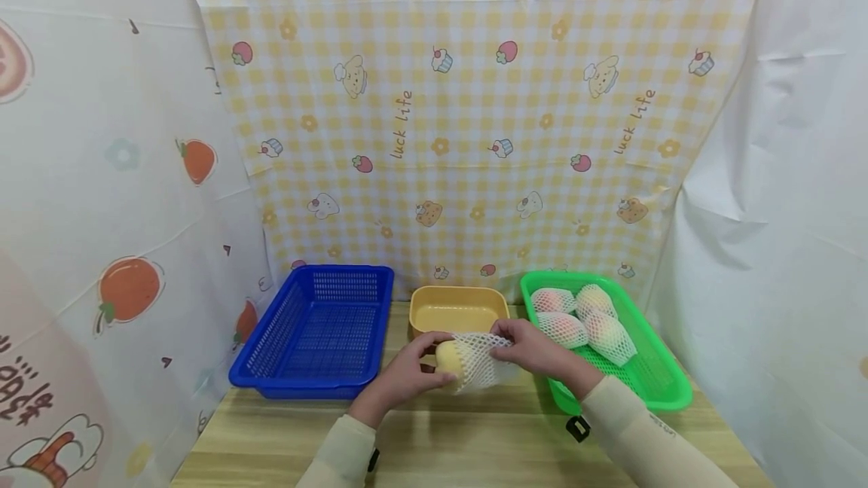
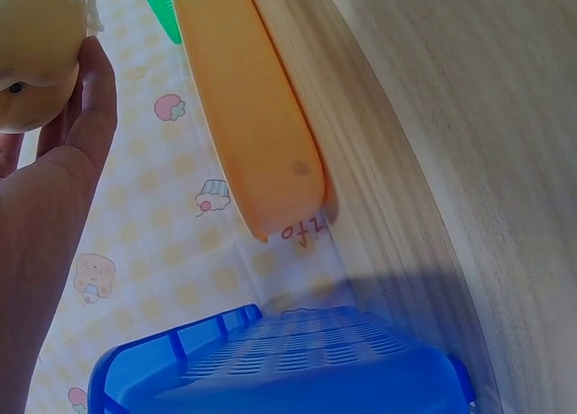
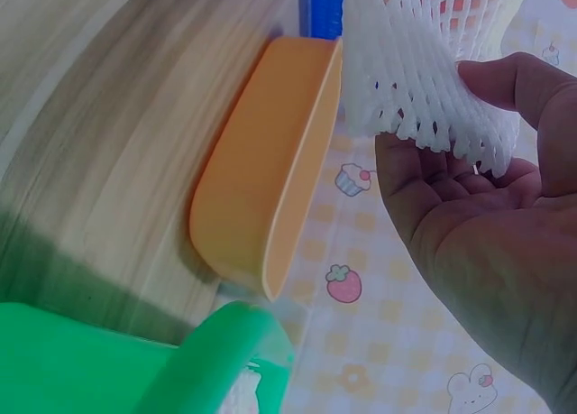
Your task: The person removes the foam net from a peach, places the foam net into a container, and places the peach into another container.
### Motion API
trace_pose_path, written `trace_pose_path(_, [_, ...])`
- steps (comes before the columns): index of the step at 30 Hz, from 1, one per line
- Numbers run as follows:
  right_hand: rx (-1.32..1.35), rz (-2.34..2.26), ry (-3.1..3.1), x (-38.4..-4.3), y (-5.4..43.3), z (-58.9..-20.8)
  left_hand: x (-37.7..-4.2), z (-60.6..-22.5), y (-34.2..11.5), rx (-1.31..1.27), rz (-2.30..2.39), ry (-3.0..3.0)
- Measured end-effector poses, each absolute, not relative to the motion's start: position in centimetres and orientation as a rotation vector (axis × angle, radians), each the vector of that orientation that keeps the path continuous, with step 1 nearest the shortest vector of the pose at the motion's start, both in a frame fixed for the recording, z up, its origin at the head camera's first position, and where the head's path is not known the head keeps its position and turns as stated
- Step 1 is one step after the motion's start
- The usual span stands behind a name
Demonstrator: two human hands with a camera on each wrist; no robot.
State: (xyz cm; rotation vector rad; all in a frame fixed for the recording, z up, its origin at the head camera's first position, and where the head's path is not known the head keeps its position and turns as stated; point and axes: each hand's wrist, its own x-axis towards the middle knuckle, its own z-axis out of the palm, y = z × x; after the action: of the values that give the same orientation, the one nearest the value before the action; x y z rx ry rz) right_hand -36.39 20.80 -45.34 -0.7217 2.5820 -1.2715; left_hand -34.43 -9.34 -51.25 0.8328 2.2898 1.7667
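Fingers of the left hand (image 1: 409, 375) curl round the bare end of a yellow fruit (image 1: 447, 358), while the right hand (image 1: 531, 346) pinches the loose end of its white foam net (image 1: 480, 361). Fruit and net are held above the table (image 1: 447, 435), between the blue basket (image 1: 298, 383) and the green basket (image 1: 667, 395), where 4 netted fruits (image 1: 561, 329) lie. A firm but light left grip is probably best, since hard pressure could bruise the fruit. Sliding net and fruit along 1 straight line looks wiser than twisting, as thin mesh could tear; the left thumb should keep clear of the net's edge.
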Motion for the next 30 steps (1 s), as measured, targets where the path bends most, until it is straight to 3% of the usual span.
trace_pose_path(13, [-0.718, -1.221, 2.646, -38.4, 21.2, -43.7, -34.5, -51.1, -9.9, 0.856, 1.778, 2.302])
trace_pose_path(30, [-0.61, -1.111, 2.781, -43.7, 20.8, -42.5, -34.8, -51.2, -9.9, 0.85, 1.772, 2.315])
